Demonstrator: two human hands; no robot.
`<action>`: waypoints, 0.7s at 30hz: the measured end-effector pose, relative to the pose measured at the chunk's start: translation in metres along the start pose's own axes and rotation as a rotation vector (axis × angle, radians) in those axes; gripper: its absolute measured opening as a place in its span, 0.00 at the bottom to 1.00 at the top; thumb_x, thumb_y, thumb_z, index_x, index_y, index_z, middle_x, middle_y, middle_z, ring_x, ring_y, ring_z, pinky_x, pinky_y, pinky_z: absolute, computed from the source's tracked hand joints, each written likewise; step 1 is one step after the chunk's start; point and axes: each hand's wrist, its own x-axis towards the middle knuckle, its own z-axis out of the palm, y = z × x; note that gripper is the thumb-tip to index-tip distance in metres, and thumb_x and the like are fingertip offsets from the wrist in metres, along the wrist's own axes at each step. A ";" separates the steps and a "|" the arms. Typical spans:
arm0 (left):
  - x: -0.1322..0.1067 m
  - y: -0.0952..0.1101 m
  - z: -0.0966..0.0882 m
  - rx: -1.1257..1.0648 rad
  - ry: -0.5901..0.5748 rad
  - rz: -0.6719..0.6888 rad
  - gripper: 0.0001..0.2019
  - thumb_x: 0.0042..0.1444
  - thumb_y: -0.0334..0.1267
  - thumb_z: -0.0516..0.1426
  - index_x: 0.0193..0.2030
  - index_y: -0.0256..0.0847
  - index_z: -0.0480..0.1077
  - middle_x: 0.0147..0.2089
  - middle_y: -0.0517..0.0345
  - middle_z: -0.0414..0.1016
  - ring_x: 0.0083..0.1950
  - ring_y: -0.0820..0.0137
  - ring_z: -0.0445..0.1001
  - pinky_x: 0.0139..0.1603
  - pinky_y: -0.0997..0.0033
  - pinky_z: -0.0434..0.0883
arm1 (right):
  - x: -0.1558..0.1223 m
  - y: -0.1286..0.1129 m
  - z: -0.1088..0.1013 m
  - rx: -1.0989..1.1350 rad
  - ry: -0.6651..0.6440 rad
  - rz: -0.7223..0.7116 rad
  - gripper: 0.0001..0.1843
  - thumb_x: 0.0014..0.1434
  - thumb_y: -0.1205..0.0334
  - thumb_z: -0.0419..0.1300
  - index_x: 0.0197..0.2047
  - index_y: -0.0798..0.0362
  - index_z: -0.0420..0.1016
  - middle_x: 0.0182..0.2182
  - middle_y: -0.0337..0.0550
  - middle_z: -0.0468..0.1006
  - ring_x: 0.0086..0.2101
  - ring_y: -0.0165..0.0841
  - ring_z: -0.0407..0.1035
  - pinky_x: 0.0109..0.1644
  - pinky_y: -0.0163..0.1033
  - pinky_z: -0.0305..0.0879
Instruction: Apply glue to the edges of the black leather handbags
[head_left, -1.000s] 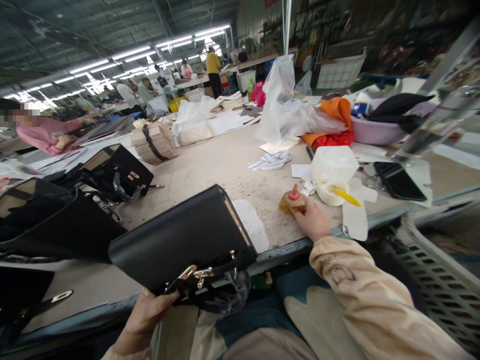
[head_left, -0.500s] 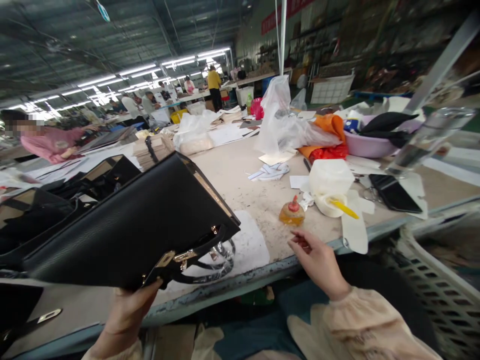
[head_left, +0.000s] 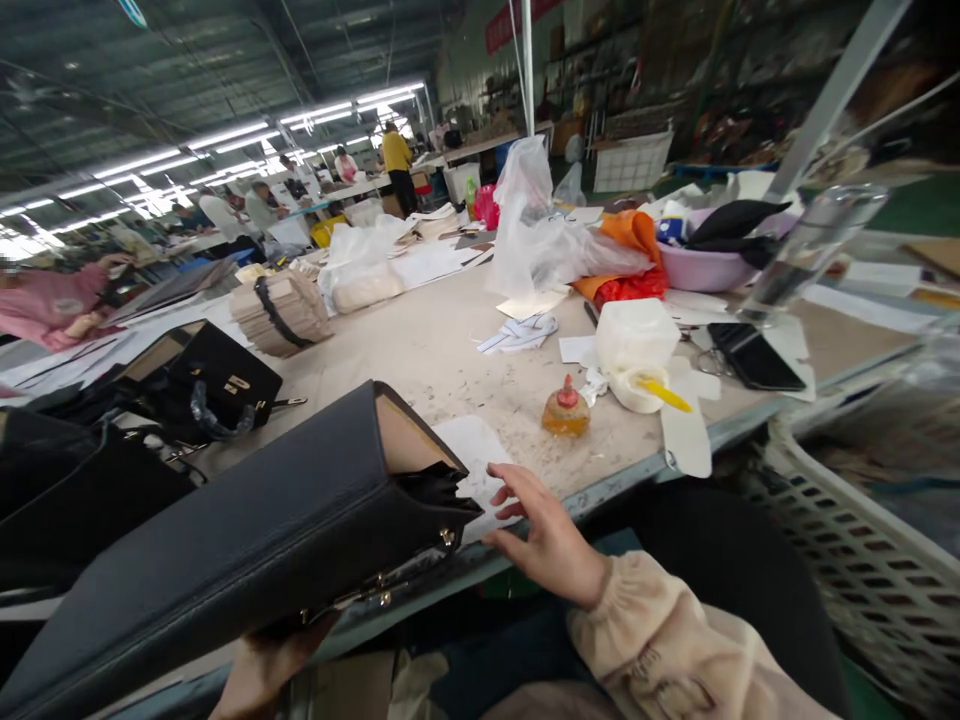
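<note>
A large black handbag (head_left: pixel 247 530) with gold-coloured fittings lies tilted across the table's front edge, its tan-lined side facing right. My left hand (head_left: pixel 274 660) grips it from underneath at the near side; its fingers are partly hidden by the bag. Just right of the bag's open end, my right hand (head_left: pixel 536 525) is held with fingers apart and nothing in them, close to the bag but not touching it. White paper (head_left: pixel 476 455) lies under and behind the bag. A small bottle of amber liquid (head_left: pixel 567 412) with a red top stands beyond my right hand.
More black bags (head_left: pixel 202 380) lie at the left. A white container (head_left: pixel 636 340), a yellow-handled tool (head_left: pixel 664 394) and a phone (head_left: pixel 754 355) are on the right. A plastic basket (head_left: pixel 847 540) stands beside the table. A person in pink (head_left: pixel 52 300) works at far left.
The handbag has turned and come lower, so its fittings face more downward. My right hand has moved left toward its open end. The camera view has shifted right.
</note>
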 end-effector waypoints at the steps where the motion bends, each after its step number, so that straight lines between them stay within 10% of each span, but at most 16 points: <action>1: 0.001 -0.003 0.000 -0.005 -0.019 -0.035 0.19 0.32 0.51 0.66 0.30 0.42 0.75 0.33 0.54 0.79 0.37 0.55 0.78 0.45 0.58 0.76 | 0.000 0.001 0.001 0.007 -0.001 -0.003 0.41 0.52 0.74 0.63 0.65 0.41 0.56 0.57 0.48 0.61 0.42 0.31 0.66 0.42 0.40 0.75; 9: 0.011 0.001 -0.008 -0.087 -0.114 -0.151 0.22 0.30 0.52 0.66 0.31 0.39 0.78 0.38 0.47 0.80 0.46 0.48 0.76 0.58 0.49 0.67 | 0.002 0.004 0.010 -0.001 -0.022 -0.045 0.36 0.52 0.76 0.60 0.61 0.44 0.58 0.52 0.47 0.63 0.39 0.29 0.67 0.42 0.39 0.73; 21: 0.009 0.026 -0.004 -0.384 -0.071 -0.121 0.24 0.30 0.48 0.69 0.33 0.35 0.75 0.34 0.47 0.78 0.38 0.54 0.77 0.44 0.58 0.76 | 0.005 -0.011 0.001 0.007 -0.084 -0.090 0.31 0.53 0.78 0.58 0.57 0.46 0.64 0.43 0.43 0.70 0.40 0.30 0.68 0.46 0.38 0.69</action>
